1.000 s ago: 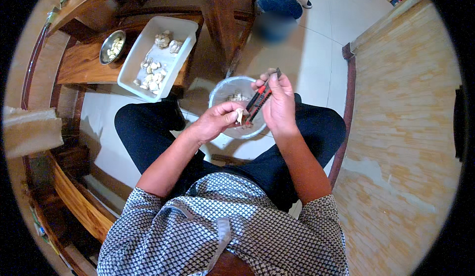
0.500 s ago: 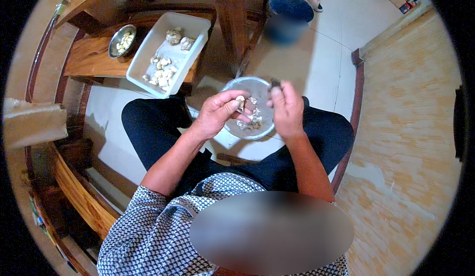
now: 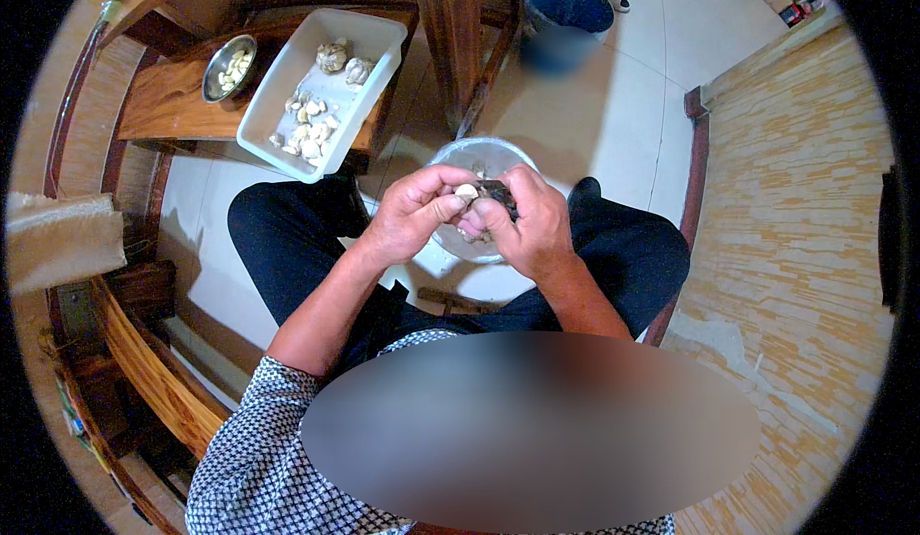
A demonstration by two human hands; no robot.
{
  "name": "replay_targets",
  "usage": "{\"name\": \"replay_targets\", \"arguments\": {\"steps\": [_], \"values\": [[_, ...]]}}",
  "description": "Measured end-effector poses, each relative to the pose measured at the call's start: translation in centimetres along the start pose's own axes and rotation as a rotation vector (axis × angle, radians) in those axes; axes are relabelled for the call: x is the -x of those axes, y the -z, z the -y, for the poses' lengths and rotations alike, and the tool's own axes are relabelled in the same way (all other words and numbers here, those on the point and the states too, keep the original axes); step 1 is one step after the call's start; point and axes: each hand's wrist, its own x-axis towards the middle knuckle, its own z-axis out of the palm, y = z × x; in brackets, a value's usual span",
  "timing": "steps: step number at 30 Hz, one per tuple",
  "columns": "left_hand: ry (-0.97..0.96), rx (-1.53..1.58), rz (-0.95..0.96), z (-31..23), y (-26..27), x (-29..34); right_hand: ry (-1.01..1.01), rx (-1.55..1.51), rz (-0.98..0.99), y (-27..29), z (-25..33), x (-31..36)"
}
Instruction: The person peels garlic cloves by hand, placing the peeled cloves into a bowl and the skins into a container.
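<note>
Over a pale round bucket (image 3: 510, 149) between my knees, both hands are close together. My left hand (image 3: 412, 211) pinches a garlic clove (image 3: 467, 192) between thumb and fingers. Wrapped around a small dark tool (image 3: 500, 196), my right hand (image 3: 529, 220) has its thumb close beside the clove. The tool looks like a short blade, but the fingers hide most of it. Bits of skin lie inside the bucket, largely covered by my hands.
On a wooden bench (image 3: 163, 113) at the left stand a white plastic tub (image 3: 259, 118) with garlic bulbs (image 3: 333, 56) and loose cloves (image 3: 310, 137), and a metal bowl (image 3: 213, 82) of peeled cloves. A blue bucket (image 3: 567, 17) stands farther off; a wall (image 3: 786, 247) rises on the right.
My right hand has come left and down to meet my left hand, bringing the dark tool up to the clove. The left hand keeps hold of the clove.
</note>
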Motion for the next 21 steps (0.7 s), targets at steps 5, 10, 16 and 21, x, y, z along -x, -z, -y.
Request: {"name": "replay_targets", "arguments": {"steps": [5, 10, 16, 21], "values": [[-0.109, -0.265, -0.063, 0.4, 0.3, 0.0, -0.030, 0.014, 0.001, 0.1, 0.4, 0.0], [-0.285, -0.428, -0.044, -0.3, 0.1, -0.3, -0.055, -0.023, 0.073, 0.0, 0.3, 0.1], [-0.453, -0.755, -0.055, -0.9, -0.1, -0.3, -0.081, -0.075, 0.096, -0.2, 0.5, 0.2], [-0.569, -0.848, -0.056, -0.9, -0.2, -0.6, -0.050, -0.059, 0.103, -0.2, 0.5, 0.3]]}}
